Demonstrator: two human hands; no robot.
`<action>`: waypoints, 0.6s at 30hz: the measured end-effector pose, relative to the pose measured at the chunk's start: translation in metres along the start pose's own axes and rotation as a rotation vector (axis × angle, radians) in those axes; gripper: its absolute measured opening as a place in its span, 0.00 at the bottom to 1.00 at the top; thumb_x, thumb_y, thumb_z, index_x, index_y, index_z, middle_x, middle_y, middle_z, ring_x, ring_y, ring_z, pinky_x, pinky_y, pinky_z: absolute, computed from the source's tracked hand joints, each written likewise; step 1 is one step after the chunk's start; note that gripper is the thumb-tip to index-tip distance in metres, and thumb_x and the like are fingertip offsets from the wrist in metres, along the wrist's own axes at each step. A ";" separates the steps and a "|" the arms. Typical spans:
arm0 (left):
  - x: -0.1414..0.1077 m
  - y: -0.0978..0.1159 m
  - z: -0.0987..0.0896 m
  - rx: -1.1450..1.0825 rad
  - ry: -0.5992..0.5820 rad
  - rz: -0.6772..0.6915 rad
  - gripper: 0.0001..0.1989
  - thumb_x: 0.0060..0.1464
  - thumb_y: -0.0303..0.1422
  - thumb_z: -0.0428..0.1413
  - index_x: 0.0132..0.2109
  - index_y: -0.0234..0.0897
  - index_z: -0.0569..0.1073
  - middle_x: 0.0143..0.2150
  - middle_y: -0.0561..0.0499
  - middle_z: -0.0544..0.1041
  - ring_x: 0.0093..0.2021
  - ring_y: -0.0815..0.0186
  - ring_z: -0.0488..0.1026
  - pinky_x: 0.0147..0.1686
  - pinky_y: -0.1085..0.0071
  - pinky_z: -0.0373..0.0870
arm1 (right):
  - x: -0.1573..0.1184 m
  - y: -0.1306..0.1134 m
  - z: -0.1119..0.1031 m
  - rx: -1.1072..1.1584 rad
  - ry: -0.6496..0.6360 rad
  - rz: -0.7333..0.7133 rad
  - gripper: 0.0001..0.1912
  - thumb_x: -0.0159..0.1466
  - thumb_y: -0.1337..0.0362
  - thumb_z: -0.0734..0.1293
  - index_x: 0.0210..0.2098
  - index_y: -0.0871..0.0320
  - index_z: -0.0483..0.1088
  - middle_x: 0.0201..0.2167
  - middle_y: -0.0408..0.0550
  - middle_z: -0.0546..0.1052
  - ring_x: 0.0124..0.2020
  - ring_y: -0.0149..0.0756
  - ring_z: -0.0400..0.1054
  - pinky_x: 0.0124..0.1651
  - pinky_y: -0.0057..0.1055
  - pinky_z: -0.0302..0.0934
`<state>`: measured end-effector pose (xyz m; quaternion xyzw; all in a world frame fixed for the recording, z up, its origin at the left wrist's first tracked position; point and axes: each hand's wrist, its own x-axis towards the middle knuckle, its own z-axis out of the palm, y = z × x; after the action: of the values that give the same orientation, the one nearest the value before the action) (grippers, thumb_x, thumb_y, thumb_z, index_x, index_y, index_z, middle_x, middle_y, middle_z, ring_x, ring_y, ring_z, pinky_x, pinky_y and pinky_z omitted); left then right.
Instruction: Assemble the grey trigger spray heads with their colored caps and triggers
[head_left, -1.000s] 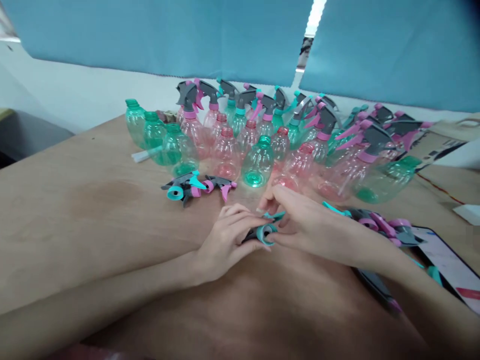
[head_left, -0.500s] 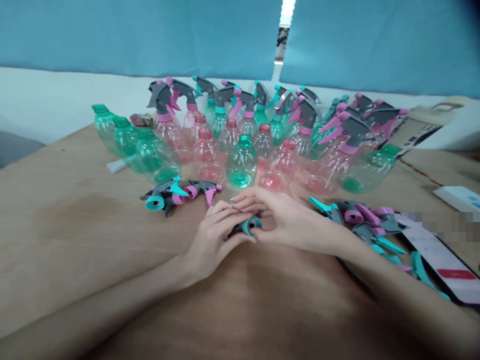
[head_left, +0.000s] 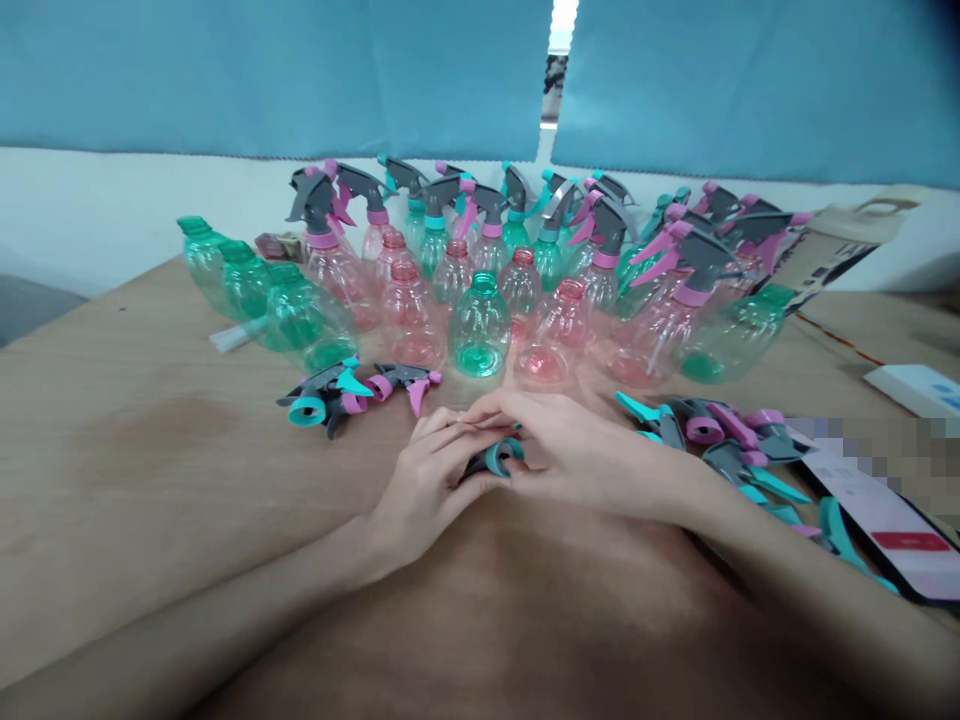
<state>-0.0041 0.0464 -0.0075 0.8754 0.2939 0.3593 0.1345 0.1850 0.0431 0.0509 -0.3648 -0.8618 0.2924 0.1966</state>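
Observation:
Both hands meet around one grey spray head with a teal collar (head_left: 501, 457), low in front of the bottles. My left hand (head_left: 429, 480) wraps round its grey body, which the fingers mostly hide. From the other side, my right hand (head_left: 559, 445) grips it with the thumb at the collar's open end and the fingers over the top. Just beyond the hands stands an uncapped green bottle (head_left: 481, 328). Loose spray heads in grey, pink and teal (head_left: 328, 392) lie left of the hands.
Several green and pink bottles fill the back of the wooden table (head_left: 150, 500), many with spray heads fitted. More loose spray heads (head_left: 739, 445) lie at right beside a phone (head_left: 892, 515). A pale carton-like container (head_left: 832, 245) and a white box (head_left: 915, 395) stand farther right.
The right hand's fingers have shifted slightly over the teal collar, covering more of its upper edge. Both hands still hold the spray head. The whole view has moved a little.

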 end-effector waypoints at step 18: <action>0.000 0.000 0.000 -0.145 0.071 -0.172 0.15 0.50 0.33 0.61 0.47 0.40 0.72 0.37 0.50 0.74 0.38 0.63 0.67 0.39 0.65 0.67 | -0.013 -0.013 -0.030 -0.146 -0.109 0.173 0.11 0.60 0.67 0.61 0.35 0.53 0.75 0.22 0.39 0.73 0.21 0.27 0.60 0.26 0.26 0.51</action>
<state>-0.0041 0.0464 -0.0079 0.8216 0.3461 0.3976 0.2172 0.2033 0.0372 0.0797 -0.4346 -0.8555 0.2643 0.0964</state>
